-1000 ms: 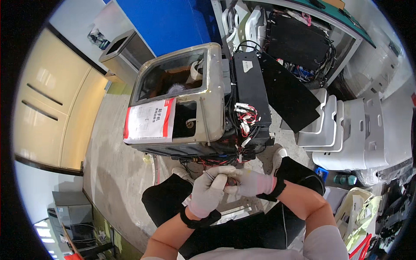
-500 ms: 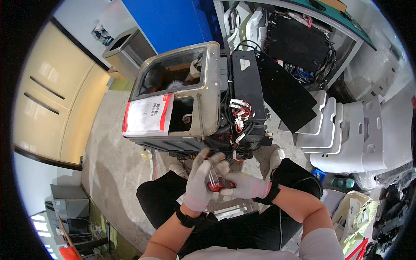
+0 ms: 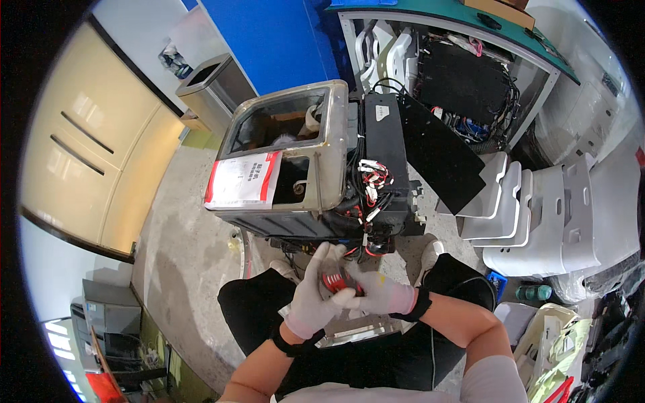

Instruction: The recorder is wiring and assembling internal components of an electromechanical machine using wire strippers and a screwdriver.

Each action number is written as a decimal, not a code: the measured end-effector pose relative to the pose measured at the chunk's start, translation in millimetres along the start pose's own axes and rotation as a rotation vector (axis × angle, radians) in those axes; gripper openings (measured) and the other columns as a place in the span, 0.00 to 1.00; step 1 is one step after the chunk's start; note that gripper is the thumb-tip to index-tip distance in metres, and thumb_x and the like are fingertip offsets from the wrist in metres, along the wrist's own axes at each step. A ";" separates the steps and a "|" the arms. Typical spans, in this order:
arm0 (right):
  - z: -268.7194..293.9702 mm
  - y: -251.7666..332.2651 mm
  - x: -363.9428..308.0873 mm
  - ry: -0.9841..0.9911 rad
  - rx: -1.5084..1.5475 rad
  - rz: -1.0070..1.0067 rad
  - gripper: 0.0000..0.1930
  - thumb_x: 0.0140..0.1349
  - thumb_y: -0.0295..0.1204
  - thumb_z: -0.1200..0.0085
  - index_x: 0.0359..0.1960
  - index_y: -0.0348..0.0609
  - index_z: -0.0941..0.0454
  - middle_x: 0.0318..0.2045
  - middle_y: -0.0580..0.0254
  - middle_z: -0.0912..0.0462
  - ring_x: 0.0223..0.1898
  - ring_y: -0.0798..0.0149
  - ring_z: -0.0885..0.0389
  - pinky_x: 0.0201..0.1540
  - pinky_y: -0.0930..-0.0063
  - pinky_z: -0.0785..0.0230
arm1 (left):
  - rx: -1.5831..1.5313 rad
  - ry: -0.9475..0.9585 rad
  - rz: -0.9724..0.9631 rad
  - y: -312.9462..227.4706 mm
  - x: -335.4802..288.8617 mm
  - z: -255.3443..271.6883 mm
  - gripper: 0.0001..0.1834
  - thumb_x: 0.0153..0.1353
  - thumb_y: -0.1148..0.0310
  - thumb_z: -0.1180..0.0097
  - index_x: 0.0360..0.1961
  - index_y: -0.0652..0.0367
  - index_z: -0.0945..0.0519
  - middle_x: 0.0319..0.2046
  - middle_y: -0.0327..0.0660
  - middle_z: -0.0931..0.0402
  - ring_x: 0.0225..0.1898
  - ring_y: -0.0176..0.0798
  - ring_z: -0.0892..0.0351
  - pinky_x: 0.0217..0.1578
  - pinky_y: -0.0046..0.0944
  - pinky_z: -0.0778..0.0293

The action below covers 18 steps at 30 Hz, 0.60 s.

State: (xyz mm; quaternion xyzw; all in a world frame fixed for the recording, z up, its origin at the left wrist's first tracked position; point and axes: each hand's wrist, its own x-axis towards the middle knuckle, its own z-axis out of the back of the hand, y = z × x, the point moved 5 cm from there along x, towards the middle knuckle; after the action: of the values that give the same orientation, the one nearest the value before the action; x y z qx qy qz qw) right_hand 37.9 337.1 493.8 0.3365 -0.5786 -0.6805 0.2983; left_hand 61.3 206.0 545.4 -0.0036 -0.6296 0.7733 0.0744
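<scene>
A red and black folding hex key set (image 3: 338, 280) sits between my two gloved hands, above my lap. My left hand (image 3: 314, 299) cups it from the left, fingers pointing up toward the machine. From the right, my right hand (image 3: 381, 293) closes on its other end, the fingers blurred. The hands and blur hide most of its metal keys. Just beyond my fingertips stands a boxy machine (image 3: 329, 161) with a worn beige frame and a window. Red, white and black wires (image 3: 374, 180) with white connectors hang bundled on its right side.
A white and red paper sheet (image 3: 243, 181) lies on the machine's front left. A black panel (image 3: 447, 161) leans at its right, beside white plastic shells (image 3: 524, 208). Behind is a green-topped bench (image 3: 463, 15). A metal bin (image 3: 213, 80) stands back left.
The metal keys that fanned out of the hex key set are now mostly out of sight. My right fingers have shifted around it. The view has tilted, moving the machine slightly lower.
</scene>
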 end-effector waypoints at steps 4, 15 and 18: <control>8.3 11.8 -0.6 -0.191 -0.108 0.165 0.29 0.58 0.39 0.39 0.58 0.39 0.33 0.41 0.46 0.19 0.43 0.49 0.19 0.45 0.63 0.27 | -0.225 -0.099 0.094 5.0 -6.1 -2.3 0.50 0.55 0.72 0.41 0.72 0.65 0.61 0.67 0.55 0.44 0.66 0.43 0.40 0.64 0.41 0.41; 12.9 11.9 3.3 -0.293 -0.352 0.281 0.31 0.51 0.31 0.35 0.56 0.38 0.34 0.44 0.46 0.20 0.45 0.45 0.20 0.46 0.62 0.27 | -0.254 -0.082 0.070 3.8 -20.5 -15.7 0.56 0.48 0.74 0.31 0.71 0.66 0.58 0.69 0.48 0.49 0.68 0.42 0.43 0.66 0.41 0.42; 10.4 8.6 -0.1 -0.339 -0.285 0.273 0.32 0.48 0.28 0.33 0.55 0.37 0.35 0.44 0.46 0.20 0.45 0.47 0.19 0.47 0.62 0.26 | -0.275 -0.138 0.088 -1.9 -18.4 -15.0 0.54 0.44 0.74 0.30 0.70 0.65 0.51 0.67 0.46 0.44 0.66 0.42 0.39 0.66 0.42 0.42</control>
State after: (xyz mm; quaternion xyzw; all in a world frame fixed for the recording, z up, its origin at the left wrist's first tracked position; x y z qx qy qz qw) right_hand 29.7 342.0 503.4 0.0910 -0.5586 -0.7553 0.3304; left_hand 81.2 218.8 542.6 0.0117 -0.7323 0.6809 -0.0041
